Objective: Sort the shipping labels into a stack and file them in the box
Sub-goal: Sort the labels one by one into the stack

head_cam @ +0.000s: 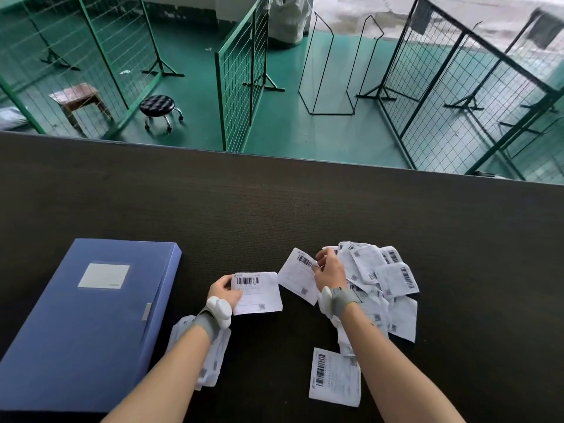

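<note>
A closed blue file box (88, 325) lies on the dark table at the left. My left hand (224, 290) holds a white shipping label (258, 293) by its left edge, just above the table. My right hand (329, 270) pinches a second label (297, 277) at its right edge, lifted beside a loose heap of labels (384, 285) on the right. A small stack of labels (210, 355) lies partly under my left forearm. One single label (335, 377) lies flat near the front edge, left of my right forearm.
The dark table (274, 209) runs across the view, with its far edge above the hands. Beyond it, on a green floor, stand wire mesh panels (241, 71), a black wheeled stool (158, 108) and a small wooden stool (79, 99).
</note>
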{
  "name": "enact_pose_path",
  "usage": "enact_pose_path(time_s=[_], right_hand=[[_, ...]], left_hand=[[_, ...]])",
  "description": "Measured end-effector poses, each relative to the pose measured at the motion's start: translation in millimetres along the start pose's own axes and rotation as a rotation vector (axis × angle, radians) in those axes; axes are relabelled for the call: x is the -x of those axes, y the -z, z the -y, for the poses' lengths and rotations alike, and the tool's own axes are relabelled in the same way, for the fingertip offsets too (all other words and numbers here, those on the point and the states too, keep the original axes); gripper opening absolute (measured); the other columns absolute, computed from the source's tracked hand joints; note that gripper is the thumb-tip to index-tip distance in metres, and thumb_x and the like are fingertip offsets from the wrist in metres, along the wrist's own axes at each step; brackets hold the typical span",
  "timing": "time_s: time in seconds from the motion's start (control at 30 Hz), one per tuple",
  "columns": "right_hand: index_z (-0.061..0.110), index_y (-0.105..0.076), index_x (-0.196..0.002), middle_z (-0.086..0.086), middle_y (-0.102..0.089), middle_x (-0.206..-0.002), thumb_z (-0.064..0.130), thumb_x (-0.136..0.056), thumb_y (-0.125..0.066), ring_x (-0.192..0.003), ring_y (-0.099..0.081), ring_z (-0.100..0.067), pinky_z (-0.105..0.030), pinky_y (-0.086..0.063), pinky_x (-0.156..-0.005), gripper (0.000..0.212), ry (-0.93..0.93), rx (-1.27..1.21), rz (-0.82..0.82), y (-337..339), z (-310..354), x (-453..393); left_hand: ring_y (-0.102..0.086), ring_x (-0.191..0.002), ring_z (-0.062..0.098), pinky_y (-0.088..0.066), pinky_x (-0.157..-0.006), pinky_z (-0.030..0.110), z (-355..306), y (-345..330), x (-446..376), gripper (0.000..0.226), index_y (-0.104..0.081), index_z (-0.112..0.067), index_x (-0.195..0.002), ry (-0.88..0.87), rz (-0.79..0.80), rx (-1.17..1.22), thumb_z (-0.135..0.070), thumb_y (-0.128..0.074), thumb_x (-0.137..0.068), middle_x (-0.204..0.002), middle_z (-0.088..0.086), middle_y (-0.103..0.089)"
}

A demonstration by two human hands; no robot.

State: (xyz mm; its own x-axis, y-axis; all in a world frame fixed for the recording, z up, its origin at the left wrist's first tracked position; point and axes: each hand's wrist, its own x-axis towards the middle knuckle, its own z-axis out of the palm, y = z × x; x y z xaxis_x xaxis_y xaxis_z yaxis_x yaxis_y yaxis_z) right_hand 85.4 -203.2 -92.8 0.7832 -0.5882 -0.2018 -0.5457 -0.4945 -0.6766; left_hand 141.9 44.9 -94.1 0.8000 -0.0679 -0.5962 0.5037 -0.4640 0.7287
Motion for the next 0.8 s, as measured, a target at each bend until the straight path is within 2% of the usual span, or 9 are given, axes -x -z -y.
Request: enact_pose_path(time_s=[0.07, 0.17, 0.23, 0.3, 0.4, 0.5, 0.63, 0.7, 0.8], right_hand=[[0.014, -0.058, -0.097, 0.0, -0.058, -0.088, 0.005, -0.088, -0.064, -0.083, -0.057, -0.015, -0.016, -0.046, -0.069, 0.014, 0.007, -0.03, 0.005, 5.5, 3.0, -0.7], [0.013, -0.063, -0.09, 0.0, -0.058, -0.082, 0.008, -0.089, -0.063, -0.075, -0.059, -0.016, -0.019, -0.049, -0.063, 0.005, -0.019, -0.166, 0.004, 10.4, 14.8, -0.1], [0.005, -0.064, -0.094, -0.001, -0.057, -0.079, 0.006, -0.091, -0.062, -0.064, -0.059, -0.012, -0.018, -0.051, -0.053, 0.003, -0.017, -0.315, -0.002, 15.3, 29.2, 3.2], [-0.003, -0.064, -0.096, -0.005, -0.059, -0.077, 0.002, -0.09, -0.063, -0.06, -0.058, -0.009, -0.013, -0.048, -0.047, 0.007, -0.013, -0.485, 0.004, 21.7, 43.4, 5.7], [-0.001, -0.065, -0.099, -0.01, -0.064, -0.085, 0.002, -0.09, -0.064, -0.067, -0.062, -0.015, -0.017, -0.053, -0.051, 0.009, -0.015, -0.499, 0.203, 23.8, 54.4, 8.2], [0.003, -0.067, -0.1, -0.01, -0.064, -0.093, 0.005, -0.09, -0.064, -0.069, -0.063, -0.014, -0.022, -0.056, -0.057, 0.01, 0.066, -0.218, 0.411, 11.5, 52.9, 12.4], [0.006, -0.069, -0.1, 0.005, -0.054, -0.087, 0.011, -0.089, -0.066, -0.067, -0.055, -0.005, -0.017, -0.051, -0.052, 0.012, 0.212, -0.002, 0.392, -9.3, 56.4, 23.2], [0.01, -0.069, -0.1, 0.01, -0.053, -0.083, 0.016, -0.088, -0.068, -0.071, -0.056, -0.005, -0.019, -0.053, -0.057, 0.013, 0.222, 0.01, 0.398, -18.1, 57.8, 26.0], [0.019, -0.067, -0.097, 0.008, -0.059, -0.09, 0.031, -0.084, -0.073, -0.081, -0.06, -0.01, -0.021, -0.052, -0.068, 0.019, 0.175, -0.033, 0.325, -28.7, 54.3, 25.2]], left_hand=[[-0.062, -0.09, 0.021, -0.048, -0.069, 0.026, -2.0, 0.0, 0.0, 0.025, -0.064, -0.017, -0.09, 0.005, -0.004, -0.011, 0.005, -0.054, -0.082, -0.087, 0.002, -0.065], [-0.058, -0.073, 0.015, -0.042, -0.057, 0.021, -6.6, 0.0, 1.8, 0.021, -0.06, -0.017, -0.074, 0.017, -0.004, -0.007, -0.001, -0.052, -0.085, -0.075, -0.001, -0.061], [-0.058, -0.073, 0.016, -0.045, -0.059, 0.022, -7.0, 0.9, -1.2, 0.021, -0.06, -0.016, -0.072, 0.047, 0.003, 0.011, -0.002, -0.052, -0.086, -0.073, -0.001, -0.06], [-0.062, -0.083, 0.023, -0.053, -0.074, 0.03, -6.8, 2.8, -5.7, 0.024, -0.06, -0.017, -0.069, 0.068, 0.019, 0.051, -0.001, -0.053, -0.085, -0.076, 0.002, -0.063], [-0.066, -0.098, 0.034, -0.054, -0.088, 0.052, -2.4, 5.1, -12.8, 0.021, -0.065, -0.018, -0.076, 0.087, 0.127, 0.12, -0.005, -0.054, -0.088, -0.099, 0.016, -0.07], [-0.063, -0.106, 0.036, -0.053, -0.086, 0.054, -14.8, 6.4, 5.1, 0.016, -0.063, -0.013, -0.096, 0.091, 0.275, 0.195, -0.012, -0.047, -0.097, -0.11, 0.017, -0.065], [-0.064, -0.107, 0.034, -0.057, -0.082, 0.048, -20.6, 8.0, 14.0, 0.022, -0.061, -0.009, -0.112, 0.042, 0.415, 0.218, -0.02, -0.052, -0.095, -0.112, 0.016, -0.066], [-0.066, -0.105, 0.032, -0.058, -0.08, 0.044, -20.2, 7.7, 13.6, 0.026, -0.06, -0.006, -0.116, 0.02, 0.436, 0.176, -0.019, -0.055, -0.093, -0.112, 0.017, -0.067], [-0.064, -0.107, 0.034, -0.055, -0.088, 0.047, -17.8, 7.0, 10.7, 0.03, -0.059, 0.002, -0.118, -0.023, 0.394, 0.099, -0.007, -0.059, -0.09, -0.114, 0.021, -0.066]])
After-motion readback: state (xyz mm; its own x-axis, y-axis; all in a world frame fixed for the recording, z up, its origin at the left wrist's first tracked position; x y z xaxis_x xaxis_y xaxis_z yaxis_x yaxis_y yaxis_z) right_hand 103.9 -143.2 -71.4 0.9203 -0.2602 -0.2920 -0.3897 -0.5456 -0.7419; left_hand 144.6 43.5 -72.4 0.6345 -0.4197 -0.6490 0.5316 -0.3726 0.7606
